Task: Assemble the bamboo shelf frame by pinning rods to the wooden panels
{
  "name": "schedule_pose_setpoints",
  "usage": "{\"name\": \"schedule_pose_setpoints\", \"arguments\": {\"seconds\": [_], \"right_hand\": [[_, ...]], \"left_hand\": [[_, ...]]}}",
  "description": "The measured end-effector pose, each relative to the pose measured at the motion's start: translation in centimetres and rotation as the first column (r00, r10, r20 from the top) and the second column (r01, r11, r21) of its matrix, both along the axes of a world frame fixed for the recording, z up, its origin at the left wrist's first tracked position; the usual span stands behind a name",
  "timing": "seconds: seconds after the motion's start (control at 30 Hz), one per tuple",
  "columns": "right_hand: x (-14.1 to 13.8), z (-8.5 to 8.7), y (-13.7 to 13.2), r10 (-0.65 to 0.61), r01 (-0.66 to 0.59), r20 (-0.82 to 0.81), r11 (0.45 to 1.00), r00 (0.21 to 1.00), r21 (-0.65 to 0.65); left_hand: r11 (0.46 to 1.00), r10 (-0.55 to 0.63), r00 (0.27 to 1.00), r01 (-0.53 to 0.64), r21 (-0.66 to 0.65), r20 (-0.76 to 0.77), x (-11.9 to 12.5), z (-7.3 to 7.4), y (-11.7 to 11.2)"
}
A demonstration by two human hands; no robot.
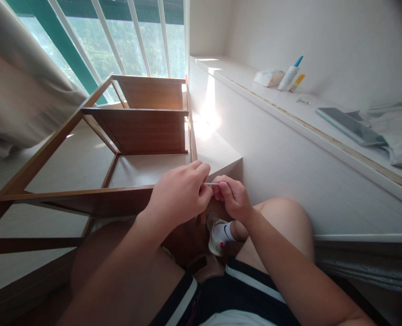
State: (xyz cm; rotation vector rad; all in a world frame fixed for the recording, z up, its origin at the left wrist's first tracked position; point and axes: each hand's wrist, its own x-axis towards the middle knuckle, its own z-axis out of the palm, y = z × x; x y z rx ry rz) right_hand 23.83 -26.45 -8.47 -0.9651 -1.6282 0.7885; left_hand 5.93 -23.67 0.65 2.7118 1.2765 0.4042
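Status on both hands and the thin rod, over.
Left hand curled at one end of thin grey rod; right hand pinching it. Wooden frame close by; nothing visibly blocking.

From afar, I read this as a room, most likely in a home — beige curtain (24,90) beside a barred window (140,38) (hazy greenery (92,47) beyond), slim wooden furniture (146,133), small tubes (288,78) on a pale ledge (236,80).

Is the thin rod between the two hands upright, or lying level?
Roughly level: the thin rod runs sideways between the left hand and the right hand.
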Motion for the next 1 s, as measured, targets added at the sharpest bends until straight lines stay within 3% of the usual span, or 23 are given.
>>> {"name": "schedule_pose_setpoints", "arguments": {"seconds": [0.47, 0.73, 1.0], "right_hand": [[-0.06, 0.16, -0.28, 0.020, -0.020, -0.011, 1.000, 1.000, 0.017], [-0.32, -0.21, -0.11, 0.031, -0.034, -0.081, 0.999, 0.996, -0.040], [0.31, -0.45, 0.40, -0.005, -0.005, 0.072, 0.991, 0.997, 0.135]], "left_hand": [[1.000, 0.002, 1.000, -0.002, -0.017, 0.010, 0.07, 0.13, 0.05], [1.000, -0.005, 1.000, 0.005, -0.022, 0.017, 0.05, 0.13, 0.08], [1.000, -0.009, 1.000, 0.009, -0.029, 0.010, 0.14, 0.35, 0.06]]}}
